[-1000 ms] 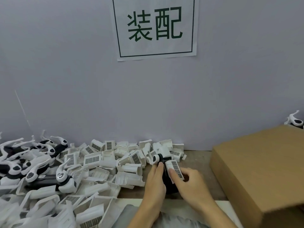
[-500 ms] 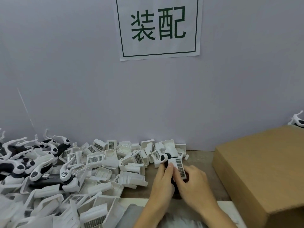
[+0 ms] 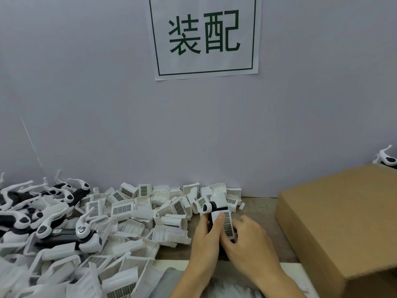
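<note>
A heap of white plastic parts [image 3: 129, 222] blocked the left; a cardboard box [image 3: 343, 222] walled the right; bare table [image 3: 260, 208] lay between

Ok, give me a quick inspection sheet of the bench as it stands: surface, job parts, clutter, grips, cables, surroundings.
surface: brown bench top, a bare strip showing between the heap and the box.
job's things: white grid part held against a black-and-white handle.
clutter: heap of white grid parts; heap of handles at left; cardboard box at right.
grips: left hand grips the pair, thumb on the grid part; right hand curls round its right side.
cables: nothing seen.
surroundings: grey wall with a green-lettered paper sign; spare handle behind the box.
</note>
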`<state>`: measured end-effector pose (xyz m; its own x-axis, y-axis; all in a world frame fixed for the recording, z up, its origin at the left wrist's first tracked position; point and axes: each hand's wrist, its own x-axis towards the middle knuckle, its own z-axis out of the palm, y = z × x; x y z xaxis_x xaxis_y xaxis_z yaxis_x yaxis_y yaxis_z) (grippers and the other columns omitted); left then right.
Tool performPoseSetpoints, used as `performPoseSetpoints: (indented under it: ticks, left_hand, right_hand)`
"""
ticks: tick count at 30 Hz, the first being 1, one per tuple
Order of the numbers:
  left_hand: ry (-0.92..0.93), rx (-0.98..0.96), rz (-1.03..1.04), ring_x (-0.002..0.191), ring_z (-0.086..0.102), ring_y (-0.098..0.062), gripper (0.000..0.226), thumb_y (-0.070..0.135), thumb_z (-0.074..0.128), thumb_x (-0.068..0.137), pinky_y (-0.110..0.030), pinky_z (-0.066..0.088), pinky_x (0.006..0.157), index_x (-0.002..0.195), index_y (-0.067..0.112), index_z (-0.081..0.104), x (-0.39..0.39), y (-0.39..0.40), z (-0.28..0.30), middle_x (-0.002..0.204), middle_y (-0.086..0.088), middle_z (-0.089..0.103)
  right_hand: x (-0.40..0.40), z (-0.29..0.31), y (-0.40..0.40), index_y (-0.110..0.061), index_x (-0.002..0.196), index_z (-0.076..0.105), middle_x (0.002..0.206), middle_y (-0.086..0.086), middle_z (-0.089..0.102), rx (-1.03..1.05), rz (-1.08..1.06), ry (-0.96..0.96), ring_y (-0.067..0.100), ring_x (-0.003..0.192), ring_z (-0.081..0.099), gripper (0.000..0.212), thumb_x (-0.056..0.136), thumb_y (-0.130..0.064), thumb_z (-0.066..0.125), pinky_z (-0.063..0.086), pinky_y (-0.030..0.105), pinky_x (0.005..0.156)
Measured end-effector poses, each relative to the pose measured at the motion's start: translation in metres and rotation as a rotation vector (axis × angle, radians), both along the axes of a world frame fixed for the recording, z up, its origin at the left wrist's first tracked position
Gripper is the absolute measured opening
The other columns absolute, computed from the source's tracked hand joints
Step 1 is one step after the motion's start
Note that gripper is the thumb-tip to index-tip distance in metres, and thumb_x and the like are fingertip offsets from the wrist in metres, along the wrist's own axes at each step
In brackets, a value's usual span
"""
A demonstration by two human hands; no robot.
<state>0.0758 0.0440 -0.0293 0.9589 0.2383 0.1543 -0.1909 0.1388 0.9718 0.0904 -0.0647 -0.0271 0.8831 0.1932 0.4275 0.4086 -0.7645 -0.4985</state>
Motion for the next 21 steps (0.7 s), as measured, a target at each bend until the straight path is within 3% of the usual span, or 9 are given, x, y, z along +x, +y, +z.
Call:
performPoseSetpoints:
  ticks: [3,5,9,12,17,21]
  left_hand:
    - [0.002,-0.043,0.051,0.091,0.072,-0.001,0.017,0.026,0.057,0.101,-0.010,0.052,0.067,0.112,0.024,0.070,0.0010,0.0030,0.0006,0.100,0.011,0.077]
    - [0.005,-0.052,0.034,0.092,0.073,-0.006,0.019,0.027,0.056,0.101,-0.014,0.054,0.070,0.110,0.023,0.072,0.0014,0.0029,0.0006,0.099,0.007,0.078]
    - [0.001,-0.049,-0.042,0.091,0.076,-0.018,0.019,0.024,0.058,0.100,-0.026,0.059,0.075,0.103,0.016,0.075,0.0018,-0.0015,-0.0007,0.097,-0.005,0.079]
    - [-0.005,-0.052,-0.055,0.092,0.076,-0.021,0.022,0.024,0.057,0.100,-0.026,0.059,0.074,0.107,0.012,0.074,0.0026,-0.0010,-0.0007,0.097,-0.008,0.079]
    - [0.016,-0.068,-0.029,0.098,0.074,-0.029,0.025,0.024,0.055,0.101,-0.050,0.057,0.094,0.106,0.010,0.075,0.0031,-0.0004,0.0009,0.098,-0.013,0.078]
    - [0.026,-0.074,-0.022,0.093,0.075,-0.025,0.024,0.026,0.057,0.100,-0.039,0.060,0.085,0.101,0.013,0.078,0.0043,0.0008,0.0006,0.096,-0.010,0.079]
  right_hand:
    - [-0.0005,-0.0022,0.0025,-0.042,0.082,0.063,0.084,-0.012,0.058,0.267,0.213,0.101,0.000,0.080,0.057,0.022,0.099,-0.045,0.049,0.041,0.016,0.064]
    - [-0.0021,-0.0011,0.0027,-0.034,0.081,0.073,0.085,-0.005,0.069,0.532,0.244,0.203,0.002,0.080,0.064,0.030,0.102,-0.030,0.052,0.044,0.015,0.068]
    - [-0.0033,0.0059,-0.0036,-0.018,0.090,0.081,0.090,0.007,0.078,0.862,0.272,0.449,0.020,0.088,0.075,0.034,0.102,-0.027,0.051,0.058,0.027,0.071]
    - [-0.0005,0.0074,-0.0033,-0.015,0.091,0.081,0.091,0.009,0.078,0.922,0.248,0.448,0.023,0.089,0.075,0.031,0.101,-0.025,0.053,0.060,0.032,0.078]
    - [0.0014,0.0070,-0.0015,-0.015,0.094,0.080,0.088,0.003,0.078,0.925,0.228,0.439,0.017,0.085,0.075,0.027,0.091,-0.037,0.063,0.056,0.022,0.065]
    - [0.0031,0.0047,0.0000,-0.011,0.097,0.077,0.090,0.006,0.078,0.960,0.233,0.481,0.019,0.087,0.075,0.046,0.076,-0.050,0.066,0.058,0.029,0.071]
